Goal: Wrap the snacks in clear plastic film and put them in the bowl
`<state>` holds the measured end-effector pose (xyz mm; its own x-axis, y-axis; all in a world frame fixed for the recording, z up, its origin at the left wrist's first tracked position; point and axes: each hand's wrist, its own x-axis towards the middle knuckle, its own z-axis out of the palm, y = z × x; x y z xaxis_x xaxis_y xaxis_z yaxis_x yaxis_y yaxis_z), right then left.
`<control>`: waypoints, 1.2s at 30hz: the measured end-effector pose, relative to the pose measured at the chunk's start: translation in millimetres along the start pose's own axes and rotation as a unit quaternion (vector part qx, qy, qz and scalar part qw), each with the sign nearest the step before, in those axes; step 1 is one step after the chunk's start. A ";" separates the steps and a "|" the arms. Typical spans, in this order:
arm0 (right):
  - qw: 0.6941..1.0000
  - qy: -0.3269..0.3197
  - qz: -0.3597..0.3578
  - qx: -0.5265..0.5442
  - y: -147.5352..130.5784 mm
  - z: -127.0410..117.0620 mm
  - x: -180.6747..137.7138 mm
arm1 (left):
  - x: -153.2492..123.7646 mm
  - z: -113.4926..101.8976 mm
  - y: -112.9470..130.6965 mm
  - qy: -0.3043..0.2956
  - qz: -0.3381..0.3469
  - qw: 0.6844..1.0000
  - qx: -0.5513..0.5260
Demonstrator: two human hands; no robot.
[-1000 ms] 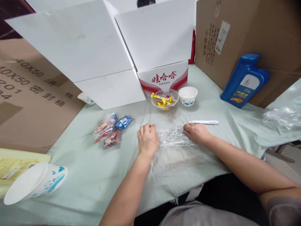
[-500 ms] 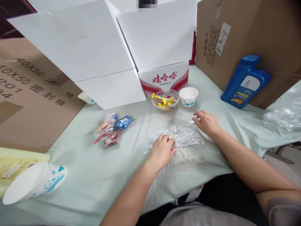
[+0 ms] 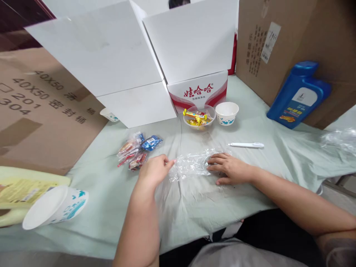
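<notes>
A crinkled sheet of clear plastic (image 3: 190,167) lies flat on the cloth in front of me. At its left end my left hand (image 3: 155,168) has thumb and fingertips pinched together on the edge. My right hand (image 3: 230,167) rests palm down over the right end, fingers stretched out and slightly apart. Beyond that hand lies a slim white pen-shaped tool (image 3: 246,145) with a narrow tip pointing left. Snacks in blue, red and clear wrappers (image 3: 151,143) form a small pile left of the plastic, close to my left hand.
Behind stand a clear bowl of yellow-wrapped sweets (image 3: 199,117), a paper cup (image 3: 227,114) and a white carton (image 3: 198,91). A blue bottle (image 3: 299,96) leans by a cardboard box (image 3: 258,37) at right. Left are another box (image 3: 50,107), a tipped paper tub (image 3: 55,207) and a yellow container (image 3: 27,185).
My left hand has moved left from the plastic's middle to its left edge. My right hand has come off the white tool, down and left, onto the plastic. The view has shifted slightly.
</notes>
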<state>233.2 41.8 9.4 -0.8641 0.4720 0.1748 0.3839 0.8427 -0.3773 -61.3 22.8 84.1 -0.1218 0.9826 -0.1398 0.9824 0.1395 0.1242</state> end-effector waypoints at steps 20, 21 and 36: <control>0.998 -0.021 0.048 -0.039 3.3 -5.3 -2.2 | 25.4 20.1 -33.0 -0.002 -0.014 0.962 -0.273; 0.998 -0.020 0.048 -0.037 3.3 -5.4 -2.1 | 24.4 21.1 -34.1 -0.033 0.012 0.955 -0.294; 0.998 -0.016 0.053 -0.015 4.7 -4.8 -2.0 | 16.3 20.2 -27.7 -0.203 0.115 0.897 -0.375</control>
<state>238.3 46.0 11.6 -0.8285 0.5499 0.1055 0.4824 0.7967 -0.3642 -87.6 32.4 58.6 0.2821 0.8922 -0.3528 0.5849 0.1315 0.8003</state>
